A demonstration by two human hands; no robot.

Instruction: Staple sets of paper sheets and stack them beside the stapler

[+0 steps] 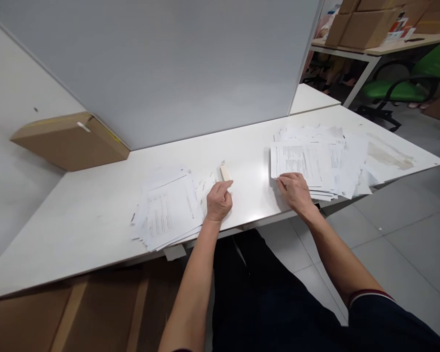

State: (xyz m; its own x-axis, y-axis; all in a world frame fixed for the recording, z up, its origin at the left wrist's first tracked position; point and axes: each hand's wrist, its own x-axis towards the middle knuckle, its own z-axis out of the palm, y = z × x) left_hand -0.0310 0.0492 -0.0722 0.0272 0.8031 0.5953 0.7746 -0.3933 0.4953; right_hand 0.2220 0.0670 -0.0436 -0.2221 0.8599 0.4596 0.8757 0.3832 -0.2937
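My right hand [295, 191] pinches the lower left corner of a printed paper sheet [297, 159], the top one of the right-hand pile. That corner is raised a little off the table. My left hand [219, 199] is closed, with its fingers curled and the fingertips at the near end of a small narrow cream-coloured block [225, 171]. Whether it grips the block or anything else I cannot make out. To its left lies a loose pile of printed papers [170, 210], its edges uneven and slightly past the table's front edge.
Both piles lie on a white table [102, 215] against a grey panel [190, 68]. A cardboard box [77, 144] leans at the back left. Beyond the panel are a green chair [396, 90] and a desk with cardboard boxes [366, 29].
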